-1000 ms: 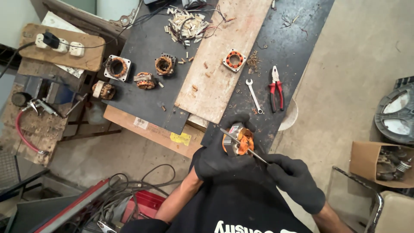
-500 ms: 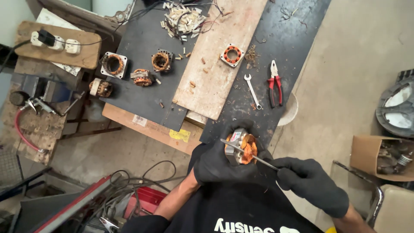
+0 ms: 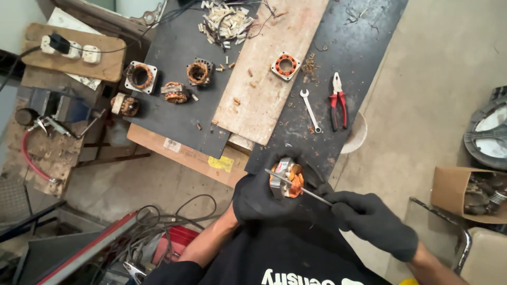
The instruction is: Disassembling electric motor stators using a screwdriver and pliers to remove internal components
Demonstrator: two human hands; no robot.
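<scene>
Both hands grip as before — left motor stator, right thin rod, drawn rightward

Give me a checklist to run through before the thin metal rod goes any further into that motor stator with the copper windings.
1. Stator held firmly: the black-gloved left hand wraps the small motor stator with copper windings. Ok.
2. Tool gripped: the black-gloved right hand holds the thin metal rod at its rear end. Ok.
3. Rod on the windings: its tip lies across the stator's top face; the exact contact point is too small to see. Cannot tell.
4. Both hands gloved. Ok.
5. Stator supported: it is held in the air above the edge of the dark bench top, not resting on it. Not ok.
</scene>
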